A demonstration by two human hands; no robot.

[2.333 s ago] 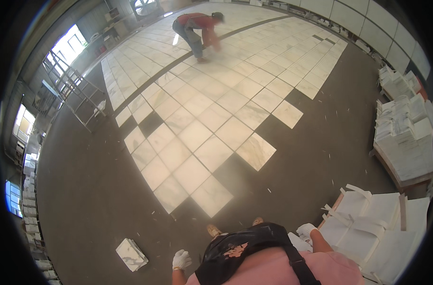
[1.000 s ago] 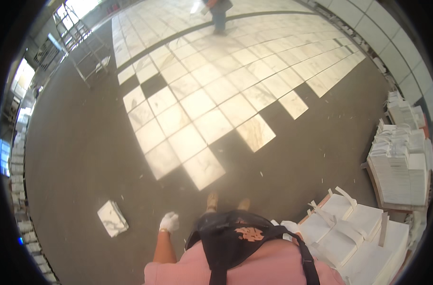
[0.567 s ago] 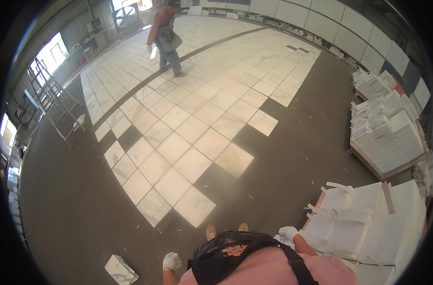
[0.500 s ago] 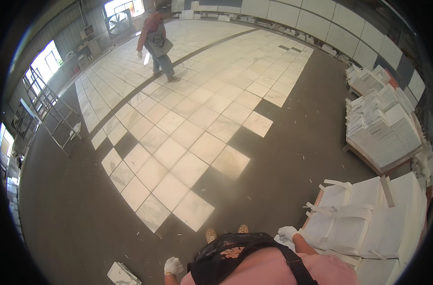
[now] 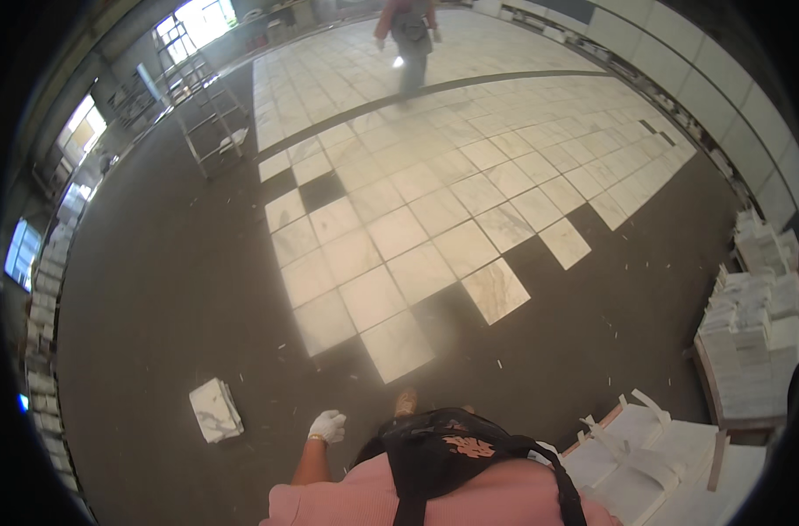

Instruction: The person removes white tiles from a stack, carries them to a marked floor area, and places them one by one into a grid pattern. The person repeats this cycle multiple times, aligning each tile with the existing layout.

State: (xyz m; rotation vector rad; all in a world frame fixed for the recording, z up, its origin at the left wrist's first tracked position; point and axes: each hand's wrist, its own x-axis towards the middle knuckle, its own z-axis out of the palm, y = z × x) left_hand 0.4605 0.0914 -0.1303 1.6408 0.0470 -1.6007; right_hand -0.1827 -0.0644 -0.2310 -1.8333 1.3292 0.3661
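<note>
Fingers of the left hand [image 5: 327, 427], in a white glove, hang loosely curled at the person's side and grasp nothing; the right hand is hidden behind the torso and black bag [image 5: 447, 451], so its state cannot be told. Nearest the left hand, on the bare dark floor [image 5: 154, 289] toward its near left edge, lies a small stack of marble tiles [image 5: 215, 409], apart from the glove and untouched. One shoe tip [image 5: 406, 401] shows ahead of the body, just short of the nearest laid tile [image 5: 397, 345], which forms the near corner of the tiled field [image 5: 434, 193]. The field runs in a stepped, staircase edge from that corner toward the far right wall; a dark band crosses it farther off, and one dark gap [image 5: 322, 190] stands open among the tiles near its left edge. Judged from this layout, the far and central floor is covered, while the near strip, the whole left side and the right margin remain to be tiled. Supply is at hand: opened white cartons [image 5: 653, 456] at the near right corner and stacked boxes on a pallet [image 5: 754, 333] along the right edge. A scaffold frame [image 5: 202, 96] stands at the far left, and another person [image 5: 408, 35] walks across the far tiles.
</note>
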